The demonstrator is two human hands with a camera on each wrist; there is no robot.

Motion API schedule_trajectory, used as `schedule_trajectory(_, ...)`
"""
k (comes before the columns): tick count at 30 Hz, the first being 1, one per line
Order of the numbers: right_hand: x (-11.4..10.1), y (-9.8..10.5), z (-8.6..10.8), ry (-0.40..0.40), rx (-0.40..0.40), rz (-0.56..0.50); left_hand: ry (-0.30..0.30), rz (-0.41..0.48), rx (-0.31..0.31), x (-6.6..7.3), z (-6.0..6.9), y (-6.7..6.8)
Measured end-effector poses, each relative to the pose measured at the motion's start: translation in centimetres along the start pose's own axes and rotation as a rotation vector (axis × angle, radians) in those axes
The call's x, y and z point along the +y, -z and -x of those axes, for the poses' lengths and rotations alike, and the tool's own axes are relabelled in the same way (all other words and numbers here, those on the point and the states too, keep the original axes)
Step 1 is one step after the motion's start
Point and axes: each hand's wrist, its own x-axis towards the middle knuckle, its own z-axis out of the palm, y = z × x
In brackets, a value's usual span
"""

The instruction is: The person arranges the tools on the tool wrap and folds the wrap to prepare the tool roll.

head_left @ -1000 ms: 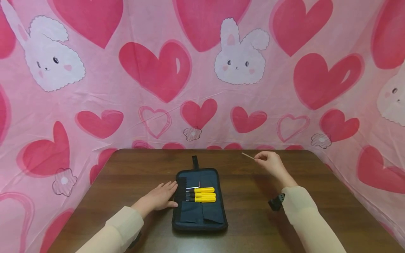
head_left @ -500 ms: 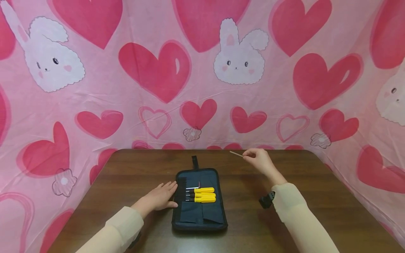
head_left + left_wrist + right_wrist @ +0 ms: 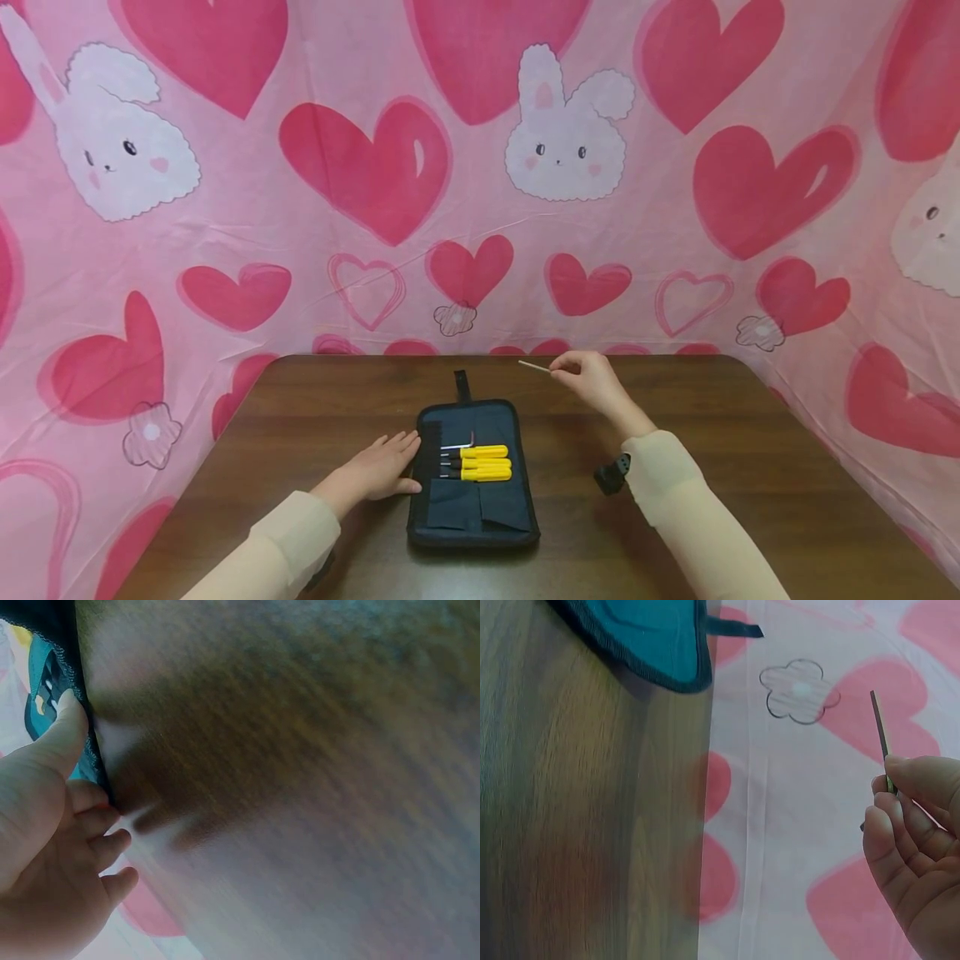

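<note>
A black fabric tool pouch (image 3: 491, 417) lies unfolded on the table. Three yellow-handled screwdrivers (image 3: 486, 463) and a small L-shaped hex key (image 3: 459, 445) sit in its left-hand loops. My left hand (image 3: 375, 468) rests on the pouch's left edge, its fingers fairly straight; the left wrist view shows the thumb on the edge (image 3: 84, 712). Above the table, to the pouch's upper right, my right hand (image 3: 592, 382) pinches a thin metal hex key (image 3: 880, 724) between thumb and fingers. Its long arm points left in the head view; the fingers hide most of the short end.
The brown wooden table (image 3: 315, 408) has its far edge close beyond my right hand. A pink cloth (image 3: 480, 208) with hearts and rabbits hangs behind it. The pouch's strap (image 3: 462, 385) points toward the far edge, and two pockets (image 3: 453, 504) lie at its near end.
My right hand has moved left with the hex key, toward the far end of the pouch. The left hand and the pouch have stayed put.
</note>
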Motion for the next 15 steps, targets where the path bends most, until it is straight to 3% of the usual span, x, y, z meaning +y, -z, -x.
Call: schedule_trajectory(15, -1.9, -2.5, -0.5, 0.079, -0.033, -0.008, 0.009, -0.009, -0.002, -0.2, -0.1, -0.2)
